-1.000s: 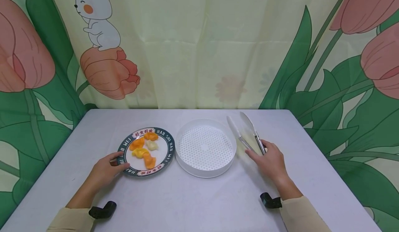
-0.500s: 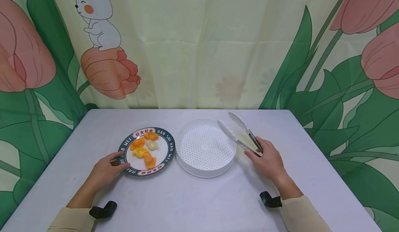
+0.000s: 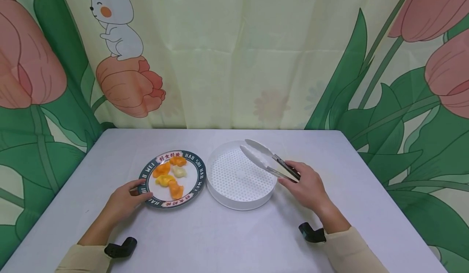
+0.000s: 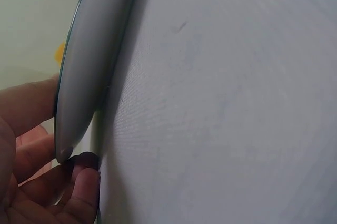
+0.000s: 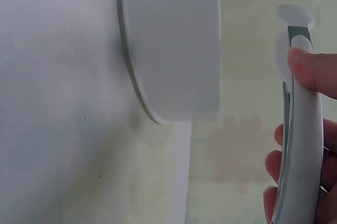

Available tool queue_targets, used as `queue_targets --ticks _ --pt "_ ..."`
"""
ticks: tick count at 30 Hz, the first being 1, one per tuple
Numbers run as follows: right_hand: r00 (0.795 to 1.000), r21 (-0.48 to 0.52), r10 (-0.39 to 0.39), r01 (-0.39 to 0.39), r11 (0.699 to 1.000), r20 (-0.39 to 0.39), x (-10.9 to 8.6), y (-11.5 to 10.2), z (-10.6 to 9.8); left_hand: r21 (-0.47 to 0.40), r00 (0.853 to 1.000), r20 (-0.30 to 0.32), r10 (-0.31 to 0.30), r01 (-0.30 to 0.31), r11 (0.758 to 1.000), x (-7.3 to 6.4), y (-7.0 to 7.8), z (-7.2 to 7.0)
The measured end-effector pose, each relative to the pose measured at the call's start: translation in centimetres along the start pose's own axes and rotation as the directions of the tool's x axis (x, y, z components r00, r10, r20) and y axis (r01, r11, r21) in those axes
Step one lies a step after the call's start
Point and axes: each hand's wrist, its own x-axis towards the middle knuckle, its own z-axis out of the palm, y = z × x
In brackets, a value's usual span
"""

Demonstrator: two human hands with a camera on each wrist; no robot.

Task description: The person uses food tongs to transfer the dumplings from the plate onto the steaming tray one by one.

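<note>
My left hand (image 3: 123,200) pinches the near-left rim of a round plate (image 3: 198,186) with a dark, lettered border; in the left wrist view the thumb lies on one side of the rim and the fingers (image 4: 84,184) are at its underside. On the plate lie several small orange and yellow dumpling-like pieces (image 3: 161,169) and one pale piece (image 3: 178,171). My right hand (image 3: 307,186) grips metal tongs (image 3: 272,157) by the handles, their two tips apart above a round white perforated steamer tray (image 3: 239,203). The tongs touch nothing in the tray that I can see.
The plate and the tray stand side by side, nearly touching, on a white-covered table (image 3: 220,240). Behind the table's far edge hangs a curtain (image 3: 227,61) printed with tulips and a white animal. A black wrist camera (image 3: 311,232) sits at the right sleeve.
My right hand has carried the tongs leftward, from beside the steamer tray to above its right half. The left hand, the plate and the pieces on it stay where they were.
</note>
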Motion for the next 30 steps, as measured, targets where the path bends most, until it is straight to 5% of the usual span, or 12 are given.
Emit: queue_targets --ticks 30 --pt "0.982 -0.016 -0.178 0.18 0.984 0.065 1.0 -4.3 3.3 -0.008 1.0 -0.002 0.016 -0.016 1.0 0.1 -0.4 0.1"
